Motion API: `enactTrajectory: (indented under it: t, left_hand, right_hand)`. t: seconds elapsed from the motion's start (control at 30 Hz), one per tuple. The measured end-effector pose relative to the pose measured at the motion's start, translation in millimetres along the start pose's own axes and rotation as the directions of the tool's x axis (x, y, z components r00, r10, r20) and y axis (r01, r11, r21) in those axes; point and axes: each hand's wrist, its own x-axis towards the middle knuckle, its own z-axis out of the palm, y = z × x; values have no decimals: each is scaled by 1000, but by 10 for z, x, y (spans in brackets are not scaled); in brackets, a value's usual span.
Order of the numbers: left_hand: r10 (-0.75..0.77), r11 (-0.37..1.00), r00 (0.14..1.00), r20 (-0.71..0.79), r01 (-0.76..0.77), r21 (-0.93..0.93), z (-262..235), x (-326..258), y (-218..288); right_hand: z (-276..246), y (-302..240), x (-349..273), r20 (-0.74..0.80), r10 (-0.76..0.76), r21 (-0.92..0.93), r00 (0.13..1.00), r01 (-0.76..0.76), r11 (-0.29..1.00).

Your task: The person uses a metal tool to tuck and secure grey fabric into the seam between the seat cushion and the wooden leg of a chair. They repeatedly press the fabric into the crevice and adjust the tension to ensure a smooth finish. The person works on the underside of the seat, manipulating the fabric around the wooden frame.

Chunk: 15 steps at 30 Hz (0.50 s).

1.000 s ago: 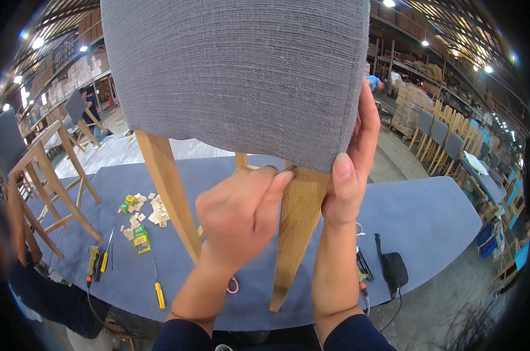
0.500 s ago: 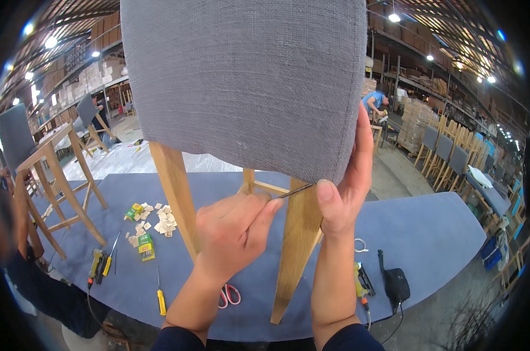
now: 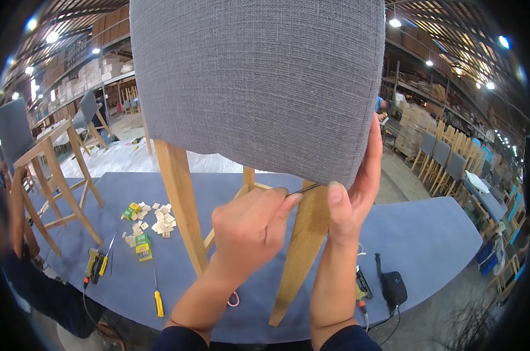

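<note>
Overhead, a warehouse roof of dark beams and bright lamps spans the room, and everything below sits around the blue-grey carpeted workbench (image 3: 429, 245) in front of you. Beyond the bench's far right corner stand rows of grey upholstered chairs (image 3: 446, 158); off its left end wait more wooden stools (image 3: 54, 175) with grey seats. Standing on the bench, filling the top of your view, is the grey fabric stool seat (image 3: 259, 82) on light wooden legs (image 3: 180, 205). Your right hand (image 3: 355, 193) is flattened against the seat's right side, thumb pressed at the lower fabric edge above the nearest leg. Your left hand (image 3: 250, 231) is clenched around a thin dark metal tool (image 3: 305, 188), its tip touching the seat's bottom edge just beside your right thumb. On the bench's left part lie a pile of small pale cards and green-yellow boxes (image 3: 145, 225), a yellow power tool (image 3: 95, 263) and a yellow-handled screwdriver (image 3: 158, 298); near its front right edge rests a black device with a cord (image 3: 392, 288).
</note>
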Motion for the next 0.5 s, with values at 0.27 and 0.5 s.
enactTrajectory:
  t: [0.27,0.5]
  left_hand:
    - [41,999,994,103,-41,-2,-91,-39,-164]
    - [60,996,996,69,-54,-77,-13,33,-143]
  right_hand:
    - [30,-51,-15,-62,179,214,982,-162,963]
    - [-28,38,-24,-3,34,3,999,-34,999]
